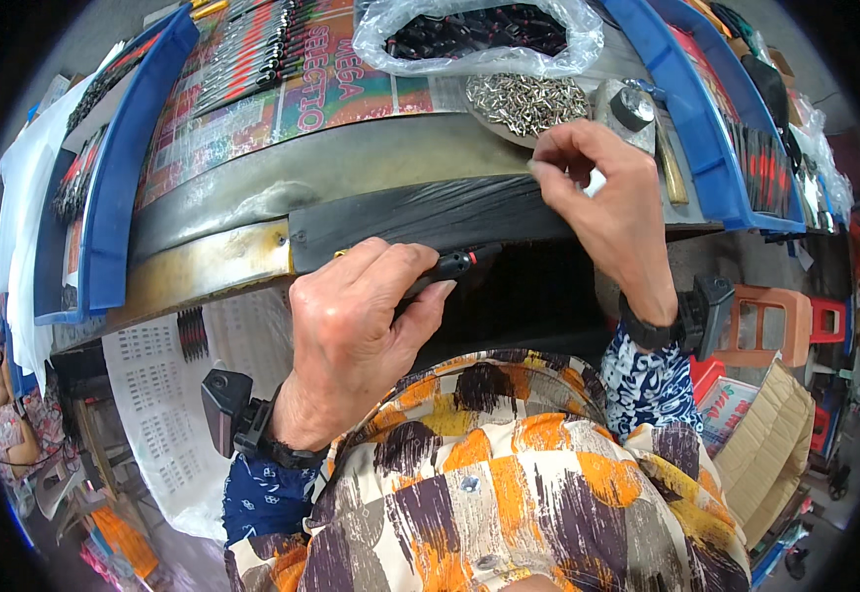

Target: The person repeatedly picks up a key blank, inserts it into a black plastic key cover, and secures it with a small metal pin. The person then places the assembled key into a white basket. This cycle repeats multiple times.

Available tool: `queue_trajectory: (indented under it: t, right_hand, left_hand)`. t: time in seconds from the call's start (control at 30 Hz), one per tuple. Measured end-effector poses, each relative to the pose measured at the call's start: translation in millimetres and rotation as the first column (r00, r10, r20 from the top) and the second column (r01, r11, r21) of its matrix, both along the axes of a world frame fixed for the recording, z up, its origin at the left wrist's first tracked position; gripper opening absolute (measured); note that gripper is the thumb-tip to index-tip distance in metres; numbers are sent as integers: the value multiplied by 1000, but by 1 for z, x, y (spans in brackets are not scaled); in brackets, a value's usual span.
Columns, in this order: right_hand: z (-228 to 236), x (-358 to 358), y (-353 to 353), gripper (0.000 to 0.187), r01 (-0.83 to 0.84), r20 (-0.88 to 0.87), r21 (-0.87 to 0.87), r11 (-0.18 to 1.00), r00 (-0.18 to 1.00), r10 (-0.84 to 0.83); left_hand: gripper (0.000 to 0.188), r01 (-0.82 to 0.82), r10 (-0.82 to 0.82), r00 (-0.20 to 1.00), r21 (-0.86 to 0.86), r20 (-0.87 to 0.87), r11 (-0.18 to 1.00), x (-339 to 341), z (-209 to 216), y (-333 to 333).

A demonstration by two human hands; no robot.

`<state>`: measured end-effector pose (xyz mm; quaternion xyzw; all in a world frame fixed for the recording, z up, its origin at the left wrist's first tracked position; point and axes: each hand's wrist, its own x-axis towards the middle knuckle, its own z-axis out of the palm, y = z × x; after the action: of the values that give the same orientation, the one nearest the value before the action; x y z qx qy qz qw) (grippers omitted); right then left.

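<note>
My left hand [346,316] is closed around a slim black handle-like piece [457,262] with a red band, just in front of the bench's edge. Its fingers cover much of the piece. Over the near side of a round dish of small silvery metal pins [526,103], my right hand [612,202] has thumb and forefinger curled together in a pinch. Whatever sits between those fingertips is too small or hidden to tell. A metal block [625,111] with a dark round top stands right beside the dish.
Behind the dish lies an open clear plastic bag [369,41] of black parts. Rows of red-and-black slim pieces [252,54] lie at the back left. Blue bins [114,212] flank the bench, the right bin [698,138] holding similar pieces. A dark pad [420,212] lines the near edge.
</note>
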<state>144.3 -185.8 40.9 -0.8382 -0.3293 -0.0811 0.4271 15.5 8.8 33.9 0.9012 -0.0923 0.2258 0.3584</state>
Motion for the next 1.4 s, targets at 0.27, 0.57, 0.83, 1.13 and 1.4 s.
queue_trajectory:
  t: [0.27, 0.57, 0.83, 1.13, 1.4]
  right_hand:
    - [-1, -46, 1, 9, -268, -259, 311, 912, 899, 353]
    - [-7, -53, 1, 8, -240, -357, 353, 905, 859, 367]
    - [-8, -54, 1, 7, -229, -362, 306, 924, 869, 336]
    - [-10, -56, 2, 8, -230, -266, 250, 941, 918, 294]
    - [-16, -55, 8, 15, -283, 188, 126, 951, 948, 257]
  left_hand:
    - [24, 32, -32, 999, 9, 2, 999, -4, 1, -11]
    - [24, 64, -66, 997, 47, 29, 997, -7, 3, -14]
    - [22, 59, -62, 997, 63, 48, 996, -8, 2, -14]
    - [21, 54, -56, 998, 79, 19, 995, -9, 2, -15]
    - [25, 54, -55, 998, 97, 11, 994, -9, 0, -14]
